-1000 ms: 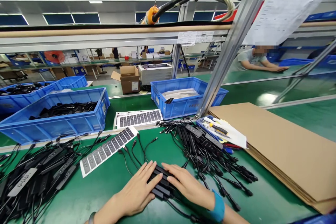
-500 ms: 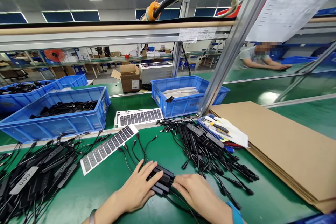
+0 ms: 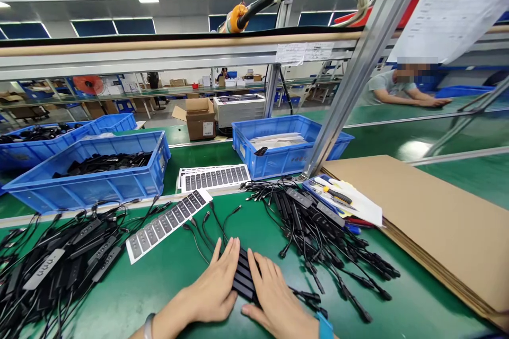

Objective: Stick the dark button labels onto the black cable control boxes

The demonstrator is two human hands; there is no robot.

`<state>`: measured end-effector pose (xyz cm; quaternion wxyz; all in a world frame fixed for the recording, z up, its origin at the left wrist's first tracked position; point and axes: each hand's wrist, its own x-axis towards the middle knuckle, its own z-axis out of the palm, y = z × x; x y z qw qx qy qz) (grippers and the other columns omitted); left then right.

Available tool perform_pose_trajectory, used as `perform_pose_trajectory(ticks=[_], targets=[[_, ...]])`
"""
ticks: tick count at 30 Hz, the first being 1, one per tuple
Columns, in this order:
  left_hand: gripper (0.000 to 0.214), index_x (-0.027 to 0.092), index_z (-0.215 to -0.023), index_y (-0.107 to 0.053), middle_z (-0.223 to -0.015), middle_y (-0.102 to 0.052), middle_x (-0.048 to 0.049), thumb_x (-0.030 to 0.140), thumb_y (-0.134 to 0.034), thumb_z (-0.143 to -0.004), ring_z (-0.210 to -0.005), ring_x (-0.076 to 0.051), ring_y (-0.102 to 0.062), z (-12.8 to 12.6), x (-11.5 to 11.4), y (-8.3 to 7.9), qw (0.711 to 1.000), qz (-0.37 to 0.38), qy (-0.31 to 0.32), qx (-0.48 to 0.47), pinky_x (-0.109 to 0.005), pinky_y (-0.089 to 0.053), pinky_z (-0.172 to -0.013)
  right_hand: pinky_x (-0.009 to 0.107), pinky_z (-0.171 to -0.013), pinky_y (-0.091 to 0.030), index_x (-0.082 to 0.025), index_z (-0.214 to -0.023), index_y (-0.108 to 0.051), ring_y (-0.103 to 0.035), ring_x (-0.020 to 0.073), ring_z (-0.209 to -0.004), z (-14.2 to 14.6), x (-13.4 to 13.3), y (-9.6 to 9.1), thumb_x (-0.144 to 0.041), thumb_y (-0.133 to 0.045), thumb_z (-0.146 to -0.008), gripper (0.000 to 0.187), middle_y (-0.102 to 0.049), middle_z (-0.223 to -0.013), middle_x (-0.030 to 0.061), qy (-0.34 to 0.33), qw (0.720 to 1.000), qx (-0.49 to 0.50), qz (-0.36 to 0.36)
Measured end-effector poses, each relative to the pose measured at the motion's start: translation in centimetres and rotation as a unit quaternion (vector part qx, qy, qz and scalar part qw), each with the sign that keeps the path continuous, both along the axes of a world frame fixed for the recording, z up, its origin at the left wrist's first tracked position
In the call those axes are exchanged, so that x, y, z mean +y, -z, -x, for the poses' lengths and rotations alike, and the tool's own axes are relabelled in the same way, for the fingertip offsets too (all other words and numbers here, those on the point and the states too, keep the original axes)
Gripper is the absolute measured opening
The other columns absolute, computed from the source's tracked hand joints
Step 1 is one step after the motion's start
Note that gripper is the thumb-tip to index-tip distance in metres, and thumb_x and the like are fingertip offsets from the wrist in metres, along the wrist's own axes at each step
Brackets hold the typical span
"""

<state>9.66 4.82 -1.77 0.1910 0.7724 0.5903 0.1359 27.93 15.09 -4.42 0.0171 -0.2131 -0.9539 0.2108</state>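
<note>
Several slim black controller boxes with cables lie side by side on the green table, partly covered by my hands. My left hand rests along their left side, fingers stretched out. Flat against their right side lies my right hand, its fingers straight too. Thin cables with plugs run out from the boxes at the far and near ends. Just beyond my left hand is a white sheet of grey labels, set at a slant.
Heaps of black cabled controllers lie at left and right. Behind stand a blue bin of black parts and a blue bin with papers. Cardboard sheets are stacked at right. A metal post rises behind the table.
My right hand has gone from pinching at the boxes' right end to lying flat on their right side. The boxes now sit in a neater row. My left hand's fingers have drawn together.
</note>
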Motion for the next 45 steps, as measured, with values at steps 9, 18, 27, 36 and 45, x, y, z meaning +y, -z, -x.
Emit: perform_pose_trajectory(ticks=[9,18,27,36,45], targets=[[0.114,0.018,-0.138,0.040,-0.154,0.020,-0.0200,0.001,-0.044,-0.063,-0.144,-0.034,0.008,-0.6,-0.4,0.6,0.998,-0.012,-0.013,-0.062,-0.066,-0.003,-0.113,0.056,-0.105,-0.033,-0.004,-0.151,-0.026,-0.039,0.0378,-0.123,1.2,-0.8,-0.6,-0.021,-0.058,-0.074,0.085,-0.042,-0.134,0.0237,0.025,0.998,0.058,0.010],[0.084,0.019,-0.145,-0.029,-0.106,-0.067,-0.0086,0.026,-0.073,-0.074,-0.102,-0.024,-0.063,0.5,7.1,-6.4,0.946,0.143,0.075,-0.280,-0.043,-0.046,-0.096,0.018,-0.055,-0.041,-0.005,-0.109,-0.062,-0.059,0.0166,-0.078,-5.7,3.9,-7.4,-0.054,-0.016,-0.095,0.068,-0.061,-0.099,0.0168,0.153,0.566,0.082,0.806],[0.045,0.013,-0.096,-0.065,-0.053,-0.057,0.0002,0.055,-0.066,-0.080,-0.056,-0.013,-0.061,-7.8,17.2,-6.1,0.788,0.455,0.301,-0.285,-0.017,-0.041,-0.050,0.018,-0.051,-0.040,-0.009,-0.121,-0.061,-0.057,0.0168,-0.075,-22.9,3.7,-11.5,-0.060,-0.059,-0.073,0.070,-0.062,-0.098,0.0134,0.201,0.689,0.274,0.640],[0.041,0.013,-0.112,-0.064,-0.074,-0.059,-0.0014,0.033,-0.064,-0.076,-0.061,-0.012,-0.057,-26.8,23.4,-5.4,0.840,0.403,0.282,-0.228,-0.020,-0.047,-0.050,0.043,-0.103,-0.034,-0.021,-0.151,-0.033,-0.045,0.0292,-0.117,-39.9,-2.3,-10.3,-0.029,-0.062,-0.073,0.083,-0.041,-0.131,0.0138,0.342,0.936,0.025,0.079],[0.055,0.015,-0.126,-0.059,-0.129,-0.053,-0.0137,0.011,-0.060,-0.071,-0.120,-0.027,-0.050,-34.7,20.9,0.6,0.912,0.231,0.307,-0.143,-0.041,-0.040,-0.104,0.045,-0.106,-0.036,0.002,-0.152,-0.014,-0.038,0.0350,-0.124,-43.4,-5.0,2.5,-0.025,-0.060,-0.057,0.109,-0.038,-0.137,0.0239,0.431,0.886,-0.146,0.088]])
